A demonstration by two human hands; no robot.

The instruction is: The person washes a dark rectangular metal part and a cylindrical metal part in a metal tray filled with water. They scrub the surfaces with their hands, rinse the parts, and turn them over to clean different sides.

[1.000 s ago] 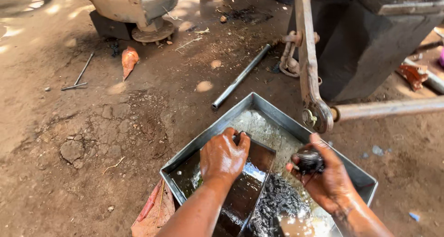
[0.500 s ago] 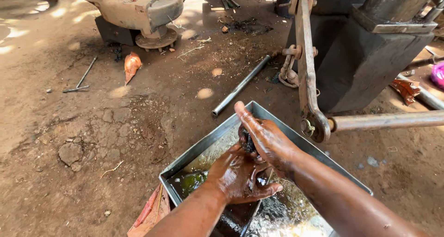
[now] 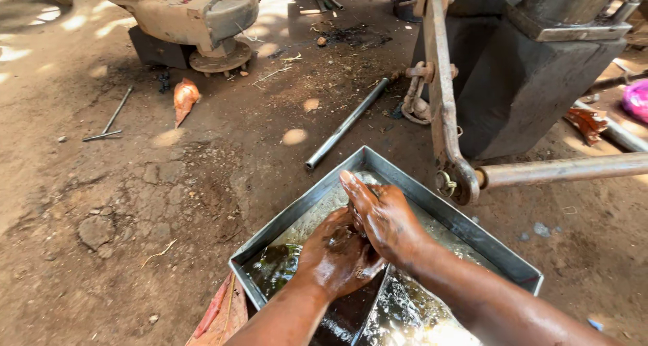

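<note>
Both hands are working over the metal tray point(image 3: 432, 196), the right hand point(image 3: 383, 218) lying flat across the left hand point(image 3: 336, 255), palms pressing together; I cannot tell whether anything is caught between them. The tray is holding dark oily liquid and is sitting on packed dirt ground point(image 3: 135, 204). A steel pipe point(image 3: 346, 124) is lying beyond it, near a rusty rod point(image 3: 560, 170).

We see left hand point(image 3: 335, 251) and right hand point(image 3: 383, 218) wet, glossy with dark oily film. Tray point(image 3: 398, 177): grey sheet metal, dull outside, liquid inside shiny. Far pipe point(image 3: 347, 123) smooth bare metal. Right rod point(image 3: 560, 170) rusty, rough. Ground point(image 3: 135, 204) matt, cracked dirt.
</note>
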